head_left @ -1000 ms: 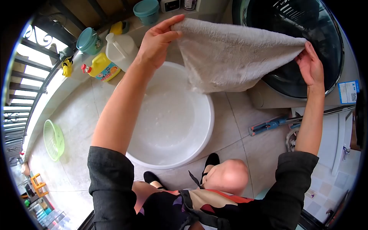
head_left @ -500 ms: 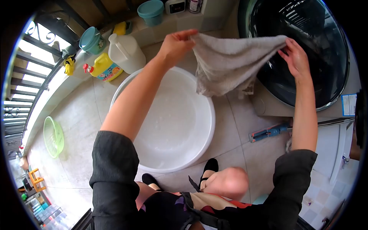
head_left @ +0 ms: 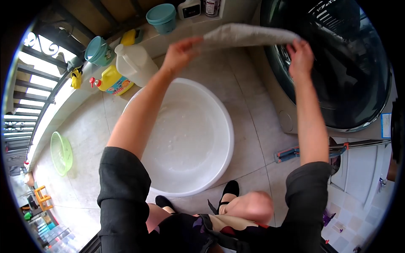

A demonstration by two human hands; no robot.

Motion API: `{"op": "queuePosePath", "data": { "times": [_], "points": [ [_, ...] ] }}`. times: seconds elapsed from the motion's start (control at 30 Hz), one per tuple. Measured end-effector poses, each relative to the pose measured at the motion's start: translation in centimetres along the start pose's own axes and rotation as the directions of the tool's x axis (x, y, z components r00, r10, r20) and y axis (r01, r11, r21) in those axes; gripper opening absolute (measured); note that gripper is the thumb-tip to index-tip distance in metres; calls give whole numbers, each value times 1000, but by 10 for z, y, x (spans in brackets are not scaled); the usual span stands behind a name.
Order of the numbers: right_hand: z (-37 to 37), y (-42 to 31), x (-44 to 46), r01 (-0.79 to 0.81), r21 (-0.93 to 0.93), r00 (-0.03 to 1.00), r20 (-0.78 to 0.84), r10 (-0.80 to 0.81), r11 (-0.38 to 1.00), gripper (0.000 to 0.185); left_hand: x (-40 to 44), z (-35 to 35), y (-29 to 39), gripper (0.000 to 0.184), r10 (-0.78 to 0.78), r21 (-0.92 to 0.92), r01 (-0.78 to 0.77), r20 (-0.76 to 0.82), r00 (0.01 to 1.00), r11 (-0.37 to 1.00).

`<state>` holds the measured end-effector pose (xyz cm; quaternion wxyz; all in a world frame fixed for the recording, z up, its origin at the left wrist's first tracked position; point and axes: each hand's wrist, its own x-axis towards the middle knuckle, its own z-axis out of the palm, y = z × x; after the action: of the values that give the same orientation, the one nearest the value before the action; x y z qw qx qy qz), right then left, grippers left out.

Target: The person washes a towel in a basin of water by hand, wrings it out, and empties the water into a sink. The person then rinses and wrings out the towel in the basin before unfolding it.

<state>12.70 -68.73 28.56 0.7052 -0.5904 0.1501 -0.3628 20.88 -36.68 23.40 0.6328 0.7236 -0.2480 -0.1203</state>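
A pale grey towel [head_left: 251,35] is stretched between my two hands, swung up and slightly blurred by motion. My left hand [head_left: 181,52] pinches its left corner, above the far rim of a big white basin [head_left: 185,139]. At the other corner, my right hand [head_left: 300,57] grips the cloth in front of the dark round washing machine door [head_left: 333,71]. The basin stands on the floor before my feet and holds some cloudy water with a few suds.
Along the ledge side stand a white jug [head_left: 134,65], a yellow detergent bottle [head_left: 113,81] and lidded teal tubs [head_left: 162,19]. A green basket [head_left: 61,153] sits on the floor at left. A mop-like blue and red tool [head_left: 287,154] lies at right.
The towel has swung upward from hanging down to nearly level. My right hand has moved left, and my left hand has shifted slightly left and down. Both keep hold of the towel.
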Motion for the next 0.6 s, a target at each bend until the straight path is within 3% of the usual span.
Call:
{"op": "queuePosePath", "data": {
  "times": [0.03, 0.07, 0.1, 0.13, 0.17, 0.2, 0.27, 0.33, 0.4, 0.47, 0.53, 0.57, 0.6],
  "points": [
    [-16, 30, -13, -46, -86, 998, -48, 42, 995, 11, -15, 5, -19, 40, -65, 25, 63, 95, 993, 998],
    [-41, 65, -28, -86, -271, 996, -34, 79, 959, 12, -32, 10, -22, 43, -244, 375, 161, 185, 952, 913],
    [-52, 93, -54, -167, -351, 984, -120, 133, 921, 15, -42, 12, -55, 48, -353, 551, 132, 318, 880, 824],
    [-73, 119, -80, -305, -413, 950, -65, 306, 858, 20, -54, 19, -57, 48, -356, 551, 133, 320, 878, 824],
    [-94, 134, -105, -469, -535, 836, -11, 549, 703, 22, -74, 28, -57, 50, -293, 642, 74, 242, 925, 764],
    [-125, 185, -135, -487, -600, 863, -218, 455, 635, 29, -92, 34, -56, 52, -219, 727, 27, 170, 961, 686],
    [-156, 196, -179, -559, -675, 748, -159, 645, 481, 38, -113, 32, -38, 52, -260, 697, 74, 164, 952, 713],
    [-160, 177, -217, -736, -489, 564, -62, 823, 468, 45, -137, 23, -29, 52, -303, 669, 128, 151, 941, 732],
    [-156, 153, -238, -764, -459, 510, 3, 860, 454, 45, -167, -3, -29, 51, -309, 732, 124, 122, 943, 670],
    [-145, 132, -248, -792, -430, 450, 72, 890, 435, 45, -201, -36, -38, 46, -305, 744, 218, -19, 952, 632],
    [-134, 117, -253, -791, -466, 380, 135, 915, 397, 48, -238, -75, -51, 53, -296, 839, 278, -147, 944, 469],
    [-130, 119, -255, -789, -471, 372, 145, 917, 395, 48, -260, -94, -62, 53, -300, 839, 289, -158, 941, 461],
    [-126, 121, -255, -818, -453, 302, 185, 935, 354, 49, -283, -112, -73, 58, -312, 776, 397, -269, 911, 490]
  ]
}}
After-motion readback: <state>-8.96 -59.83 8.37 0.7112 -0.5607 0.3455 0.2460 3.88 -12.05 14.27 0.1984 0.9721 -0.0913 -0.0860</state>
